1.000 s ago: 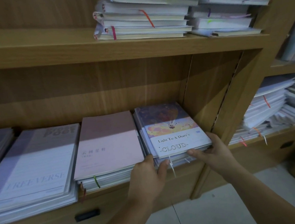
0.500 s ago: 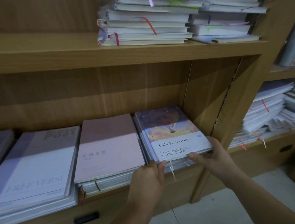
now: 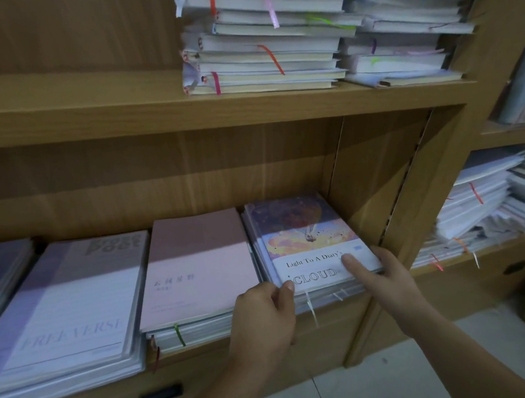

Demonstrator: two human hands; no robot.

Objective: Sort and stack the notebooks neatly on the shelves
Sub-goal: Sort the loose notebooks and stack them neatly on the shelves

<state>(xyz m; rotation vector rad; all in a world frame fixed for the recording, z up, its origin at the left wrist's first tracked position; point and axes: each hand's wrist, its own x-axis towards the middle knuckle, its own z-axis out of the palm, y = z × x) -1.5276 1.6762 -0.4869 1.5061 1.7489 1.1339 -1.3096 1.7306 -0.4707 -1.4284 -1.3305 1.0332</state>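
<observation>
Both forearms reach up from the lower edge of the view over pale floor tiles [image 3: 366, 389]. The left hand [image 3: 263, 316] pinches the near left corner of the CLOUD notebook [image 3: 301, 227], a flat rectangular book with a painted sunset-sky cover and a white title band: its thumb lies on the corner and its fingers curl below the front edge. The right hand [image 3: 388, 278] grips the near right corner, its thumb stretched across the white band and its fingers wrapped round the right edge. The book thus lies between the two hands, reaching away from them into the shelf.

It tops a low pile of similar plastic-wrapped books [image 3: 327, 298] at the right end of the lower bay, close to the brown wooden side panel [image 3: 370, 173]. Just to its left lies a plain pink notebook [image 3: 197, 268] on its own pile, then a lilac-and-white FREEVERSE notebook [image 3: 73, 301].

Above, on the upper wooden shelf board [image 3: 89, 118], two tall, uneven stacks of white-edged books [image 3: 260, 40] with coloured ribbon markers stand side by side.
</observation>
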